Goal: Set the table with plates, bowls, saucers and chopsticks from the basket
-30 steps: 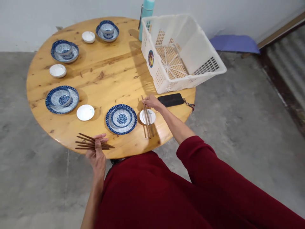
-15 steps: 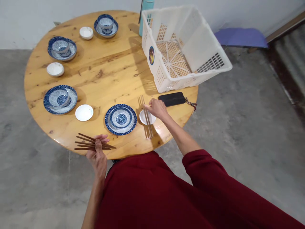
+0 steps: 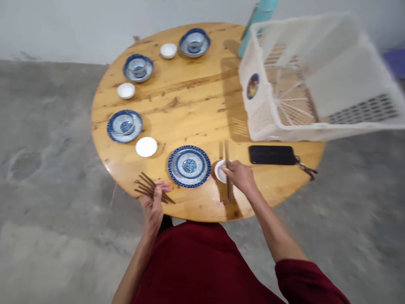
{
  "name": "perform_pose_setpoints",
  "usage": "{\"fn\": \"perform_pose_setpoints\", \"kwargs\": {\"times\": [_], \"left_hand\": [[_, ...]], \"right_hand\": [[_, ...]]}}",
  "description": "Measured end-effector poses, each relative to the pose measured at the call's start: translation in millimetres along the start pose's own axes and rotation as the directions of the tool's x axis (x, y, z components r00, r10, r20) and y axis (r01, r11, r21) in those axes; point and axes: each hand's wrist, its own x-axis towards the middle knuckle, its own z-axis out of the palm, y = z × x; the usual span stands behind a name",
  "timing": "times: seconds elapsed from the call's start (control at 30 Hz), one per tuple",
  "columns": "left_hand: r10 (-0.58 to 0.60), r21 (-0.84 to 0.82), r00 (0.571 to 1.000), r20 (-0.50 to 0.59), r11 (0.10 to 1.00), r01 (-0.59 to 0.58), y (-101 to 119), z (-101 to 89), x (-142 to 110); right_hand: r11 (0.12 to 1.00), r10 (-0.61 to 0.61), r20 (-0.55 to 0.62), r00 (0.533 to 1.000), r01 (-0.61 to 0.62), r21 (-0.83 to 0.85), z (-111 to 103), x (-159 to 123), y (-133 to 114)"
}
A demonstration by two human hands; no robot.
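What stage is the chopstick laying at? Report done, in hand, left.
Done: one pair of chopsticks lies across the small white dish, right hand on it. In hand: the left hand grips a bundle of chopsticks. Left: the three bowl settings show none.

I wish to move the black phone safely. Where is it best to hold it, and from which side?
Grip the black phone across its two long edges near the middle, coming from above. It lies flat on the table with open wood in front; the white basket stands close behind, and a key ring trails at its right end.
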Motion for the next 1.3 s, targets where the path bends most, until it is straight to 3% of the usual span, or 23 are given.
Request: {"fn": "perform_pose_setpoints", "kwargs": {"times": [0.03,0.1,0.17,0.23,0.3,0.4,0.5,0.63,0.7,0.77,0.83,0.93,1.03,1.17,1.3], "left_hand": [[-0.026,-0.042,1.0,0.009,0.999,0.026,0.1,-1.5,-0.2],[-0.084,-0.162,0.995,0.061,0.982,0.093,1.2,-6.7,1.9],[-0.141,-0.285,0.98,0.138,0.942,0.176,4.7,-14.8,6.1],[-0.189,-0.374,0.957,0.222,0.89,0.262,10.7,-25.6,11.0],[-0.206,-0.423,0.929,0.309,0.844,0.328,16.7,-39.6,16.5],[-0.171,-0.435,0.881,0.442,0.818,0.377,19.1,-68.3,27.2],[-0.116,-0.393,0.826,0.551,0.838,0.38,13.1,-106.6,43.4],[-0.06,-0.298,0.729,0.682,0.888,0.351,5.0,-164.3,72.3],[-0.05,-0.246,0.678,0.734,0.91,0.333,3.2,-189.5,86.3],[-0.047,-0.215,0.646,0.762,0.922,0.321,0.8,-208.8,98.3],[-0.031,-0.242,0.673,0.739,0.92,0.308,-3.8,-222.3,108.2],[-0.009,-0.346,0.806,0.592,0.901,0.263,-15.2,-236.1,121.0],[-0.003,-0.425,0.894,0.448,0.879,0.216,-27.9,-247.3,132.8],[-0.025,-0.436,0.918,0.397,0.874,0.213,-40.5,-258.9,146.0],[-0.051,-0.379,0.899,0.436,0.895,0.235,-44.9,-263.2,162.6]], "right_hand": [[0.997,0.07,0.01,0.998,-0.07,-0.025,-2.8,-2.7,-1.3],[0.996,0.09,-0.052,0.995,-0.09,0.002,-12.4,-8.6,-12.9],[0.991,0.002,-0.132,0.991,0.016,0.13,-25.1,-16.1,-39.6],[0.937,-0.115,-0.139,0.984,0.154,0.313,-36.2,-25.6,-81.5],[0.825,-0.246,-0.083,0.966,0.253,0.505,-42.1,-35.4,-134.5],[0.664,-0.423,-0.038,0.905,0.338,0.667,-40.1,-46.8,-218.9],[0.535,-0.538,0.095,0.837,0.252,0.806,-29.2,-56.2,-289.8],[0.424,-0.615,0.278,0.738,0.013,0.905,-6.1,-70.7,-352.7],[0.417,-0.598,0.275,0.753,0.0,0.909,6.0,-77.4,-374.3],[0.437,-0.56,0.202,0.804,0.079,0.896,14.2,-82.6,-391.6],[0.476,-0.511,0.067,0.857,0.217,0.852,15.6,-86.0,-404.4],[0.555,-0.38,-0.18,0.907,0.38,0.74,6.3,-86.8,-413.9],[0.666,-0.203,-0.414,0.887,0.435,0.606,-0.6,-81.7,-412.9],[0.788,-0.155,-0.554,0.818,0.441,0.43,20.0,-69.3,-403.9],[0.834,-0.162,-0.573,0.804,0.422,0.355,50.9,-59.8,-398.0]]}}
